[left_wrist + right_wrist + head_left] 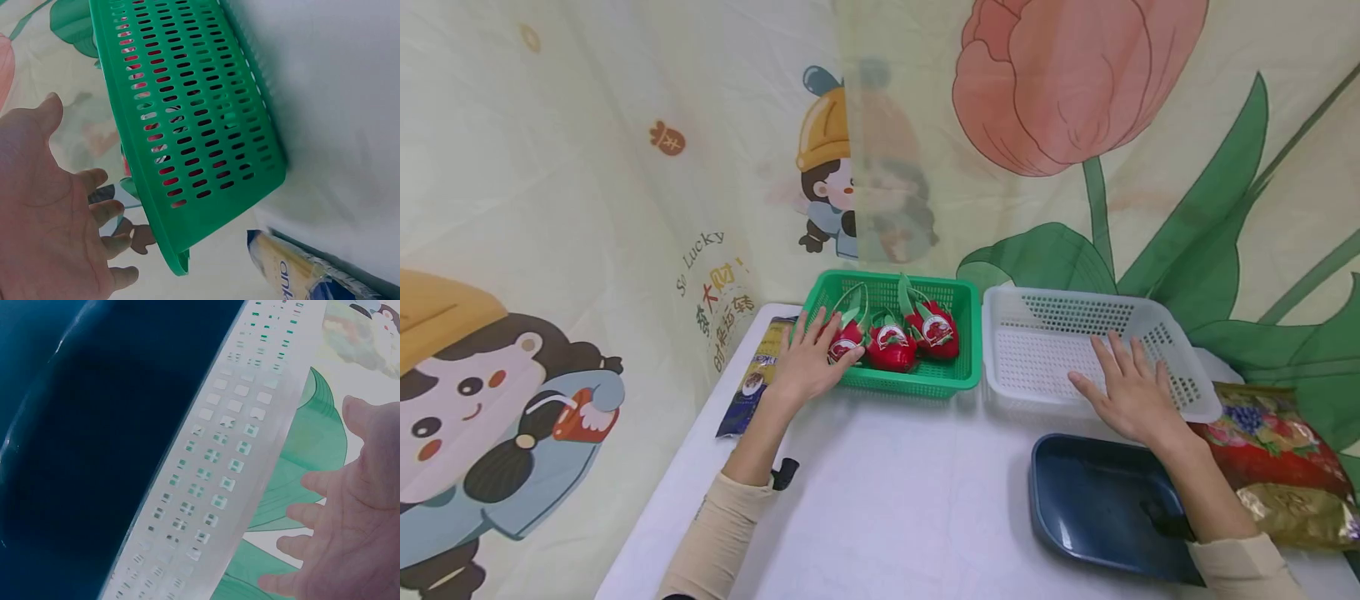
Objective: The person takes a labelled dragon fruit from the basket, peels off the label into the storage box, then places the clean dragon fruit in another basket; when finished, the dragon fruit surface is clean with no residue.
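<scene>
My left hand [807, 358] is held with spread fingers over the left front corner of a green basket [910, 385]. Several red packages with green leaf-shaped tops lie in that basket, and one red package [892, 346] shows at the middle. In the left wrist view the palm stays apart from the basket's wall [200, 125]. My right hand [1131, 392], fingers spread, is above the front right part of a white basket [1037, 350], in which I see no items. The right wrist view shows the palm beside the white basket's wall [206, 469], holding nothing.
A dark blue tray [1097, 508] sits in front of the white basket, partly under my right forearm. To the right lie a red fruit-printed bag [1277, 437] and a gold packet [1300, 512]. Left of the green basket lies a blue and yellow packet [756, 379].
</scene>
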Tool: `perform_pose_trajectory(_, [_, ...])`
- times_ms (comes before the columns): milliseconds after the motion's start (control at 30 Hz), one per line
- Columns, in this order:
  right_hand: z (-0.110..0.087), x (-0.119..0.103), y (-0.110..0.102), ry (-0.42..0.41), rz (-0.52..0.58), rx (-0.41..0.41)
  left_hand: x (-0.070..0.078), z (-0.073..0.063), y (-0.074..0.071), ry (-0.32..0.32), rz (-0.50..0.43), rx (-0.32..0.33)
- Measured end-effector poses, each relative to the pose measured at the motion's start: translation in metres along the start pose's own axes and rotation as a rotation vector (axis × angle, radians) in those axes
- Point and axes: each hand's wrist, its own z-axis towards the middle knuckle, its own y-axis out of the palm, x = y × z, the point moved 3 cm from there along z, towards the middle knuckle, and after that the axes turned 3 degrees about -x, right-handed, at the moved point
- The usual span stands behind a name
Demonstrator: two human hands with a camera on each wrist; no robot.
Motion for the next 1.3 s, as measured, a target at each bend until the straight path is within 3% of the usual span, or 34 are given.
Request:
perform_pose_trajectory(533, [0.006,-0.006,-0.002,0.006,-0.016,-0.019,0.001,-0.002,-0.001,0.012,-0.037,0.014])
perform_pose_trajectory(767, [0.019,-0.023,-0.010,-0.041,-0.008,0.002,-0.005,-0.004,-0.005,0.006,-0.040,0.038])
perform_pose_trajectory(1300, [0.054,-0.058,-0.016,-0.064,0.060,0.013,-0.016,-0.013,-0.019,-0.018,-0.095,0.071])
